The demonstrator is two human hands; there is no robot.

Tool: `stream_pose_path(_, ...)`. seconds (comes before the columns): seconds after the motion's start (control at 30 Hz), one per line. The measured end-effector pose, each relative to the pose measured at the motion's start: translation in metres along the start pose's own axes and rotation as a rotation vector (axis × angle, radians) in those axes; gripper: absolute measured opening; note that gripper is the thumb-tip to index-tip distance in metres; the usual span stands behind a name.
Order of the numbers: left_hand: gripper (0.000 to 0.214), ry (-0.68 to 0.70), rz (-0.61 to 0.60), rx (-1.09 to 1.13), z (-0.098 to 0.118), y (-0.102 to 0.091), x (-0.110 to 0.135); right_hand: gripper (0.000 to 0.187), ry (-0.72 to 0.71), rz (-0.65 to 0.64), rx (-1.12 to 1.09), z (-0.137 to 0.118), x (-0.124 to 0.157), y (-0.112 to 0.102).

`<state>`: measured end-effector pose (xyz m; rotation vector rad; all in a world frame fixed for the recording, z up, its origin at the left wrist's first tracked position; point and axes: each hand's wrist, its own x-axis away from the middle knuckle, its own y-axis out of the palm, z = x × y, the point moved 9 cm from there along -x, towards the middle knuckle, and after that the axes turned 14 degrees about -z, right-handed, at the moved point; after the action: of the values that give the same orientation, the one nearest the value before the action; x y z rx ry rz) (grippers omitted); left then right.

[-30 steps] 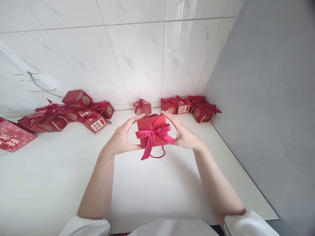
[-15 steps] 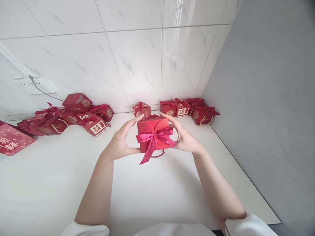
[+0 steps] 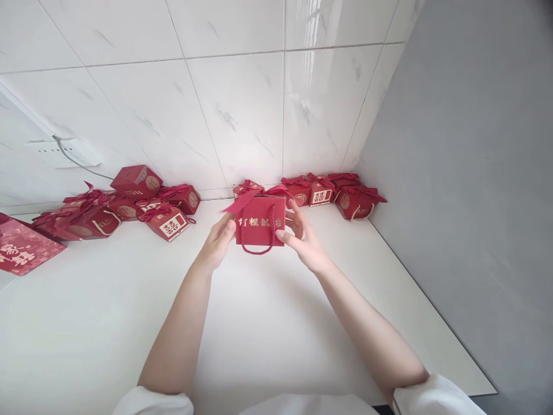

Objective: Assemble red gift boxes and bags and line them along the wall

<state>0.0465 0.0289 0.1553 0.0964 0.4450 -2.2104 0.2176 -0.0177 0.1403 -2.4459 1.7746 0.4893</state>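
I hold a small red gift box between both hands above the white counter. Its side with gold characters and a red cord handle faces me, and its ribbon bow points away toward the wall. My left hand grips the box's left side with curled fingers. My right hand holds the right side, fingers partly spread along it.
A cluster of finished red ribboned boxes lies at the back left, with a flat red packet at the far left. More red boxes sit in the back right corner. A grey wall bounds the counter's right side.
The box has been turned so its bow now faces away and the lettered side with the cord handle faces me. Both hands moved forward, toward the wall, with it.
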Motion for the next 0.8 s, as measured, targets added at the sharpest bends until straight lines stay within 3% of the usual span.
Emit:
stream_pose_path(0.13, 0.068, 0.027, -0.099, -0.046, 0.022, 0.017, -0.001, 0.081, 0.089, -0.022, -0.129, 0.003, 0.000, -0.005)
stream_pose_path(0.3, 0.074, -0.043, -0.133, -0.052, 0.029, 0.022, 0.001, 0.050, 0.090, -0.135, -0.164, -0.008, -0.002, 0.003)
stream_pose_path(0.8, 0.075, -0.107, -0.101, -0.074, 0.020, 0.016, 0.002, 0.046, 0.103, -0.159, -0.141, -0.006, -0.003, 0.003)
